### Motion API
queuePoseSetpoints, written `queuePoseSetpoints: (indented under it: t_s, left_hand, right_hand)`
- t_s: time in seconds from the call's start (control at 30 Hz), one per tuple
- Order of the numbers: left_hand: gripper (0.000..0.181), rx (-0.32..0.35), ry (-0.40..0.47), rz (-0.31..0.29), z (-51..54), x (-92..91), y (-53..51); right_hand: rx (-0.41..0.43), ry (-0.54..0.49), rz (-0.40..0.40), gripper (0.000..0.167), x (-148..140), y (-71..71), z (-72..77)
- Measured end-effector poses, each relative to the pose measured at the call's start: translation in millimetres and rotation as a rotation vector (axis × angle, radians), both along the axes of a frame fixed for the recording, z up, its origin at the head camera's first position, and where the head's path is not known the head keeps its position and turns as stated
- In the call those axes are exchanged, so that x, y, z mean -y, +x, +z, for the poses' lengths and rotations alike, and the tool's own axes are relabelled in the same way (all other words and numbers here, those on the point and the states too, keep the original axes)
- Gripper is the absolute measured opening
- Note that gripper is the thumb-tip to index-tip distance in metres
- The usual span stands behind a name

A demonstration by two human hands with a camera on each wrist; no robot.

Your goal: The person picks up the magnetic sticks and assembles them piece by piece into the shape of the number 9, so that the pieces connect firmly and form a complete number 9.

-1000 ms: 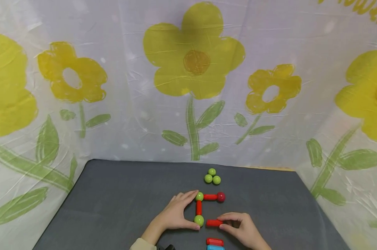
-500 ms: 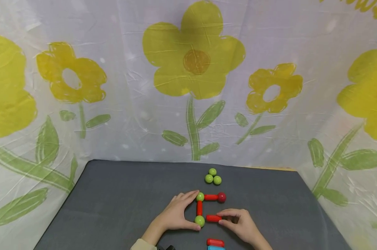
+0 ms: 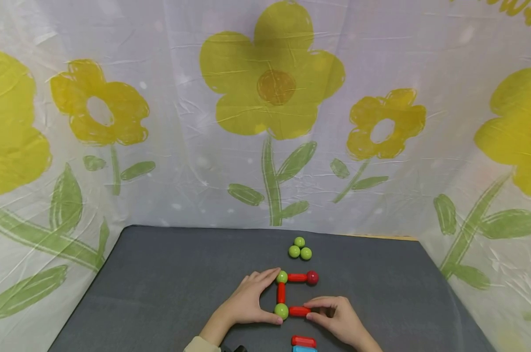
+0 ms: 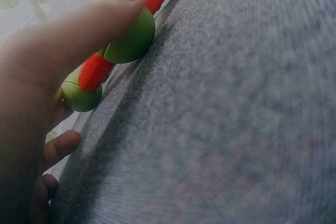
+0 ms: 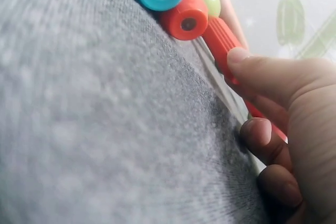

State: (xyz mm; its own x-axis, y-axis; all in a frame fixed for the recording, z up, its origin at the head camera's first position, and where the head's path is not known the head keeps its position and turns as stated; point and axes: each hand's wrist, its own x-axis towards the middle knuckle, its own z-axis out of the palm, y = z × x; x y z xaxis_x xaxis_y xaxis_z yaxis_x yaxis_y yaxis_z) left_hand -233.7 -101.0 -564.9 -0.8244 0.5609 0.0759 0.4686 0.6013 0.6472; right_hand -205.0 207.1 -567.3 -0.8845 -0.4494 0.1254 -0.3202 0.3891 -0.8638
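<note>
In the head view my left hand (image 3: 248,299) spans a magnetic ball-and-rod shape, thumb against the near green ball (image 3: 281,311) and a fingertip at the far green ball (image 3: 281,277). A red rod (image 3: 281,293) joins those two balls. From the far ball another red rod (image 3: 297,277) runs right to a dark red ball (image 3: 312,277). My right hand (image 3: 338,317) pinches a red magnetic rod (image 3: 298,311) by its right end. Its left end meets the near green ball, as the right wrist view also suggests.
Beyond the shape, three green balls (image 3: 299,248) sit in a cluster on the dark grey tabletop (image 3: 182,264). A loose red rod (image 3: 303,341) and a blue rod (image 3: 304,349) lie side by side at the near edge. A flower-printed cloth (image 3: 182,146) hangs behind.
My right hand has brought the pinched rod slightly forward, then left and a little back, closing the gap to the near green ball. The left hand stays in place.
</note>
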Motion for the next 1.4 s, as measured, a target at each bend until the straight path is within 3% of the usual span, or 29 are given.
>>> queuePoseSetpoints:
  t_s: [0.73, 1.0, 1.17, 1.4]
  left_hand:
    - [0.114, 0.004, 0.004, 0.006, -0.7, -1.0, -0.8]
    - [0.115, 0.001, 0.006, 0.007, -1.0, 0.5, -1.5]
    - [0.115, 0.007, 0.012, 0.003, -2.5, 1.3, -2.6]
    - [0.115, 0.012, 0.012, -0.001, -2.3, 0.7, -2.4]
  right_hand:
    - [-0.008, -0.046, -0.014, 0.023, 0.1, 1.0, -1.4]
    - [-0.051, -0.142, -0.210, 0.020, 1.8, -9.9, 3.5]
    - [-0.021, -0.184, -0.336, 0.024, 1.0, -22.1, 4.0]
    - [-0.024, -0.218, -0.375, 0.028, 2.0, -35.1, 5.4]
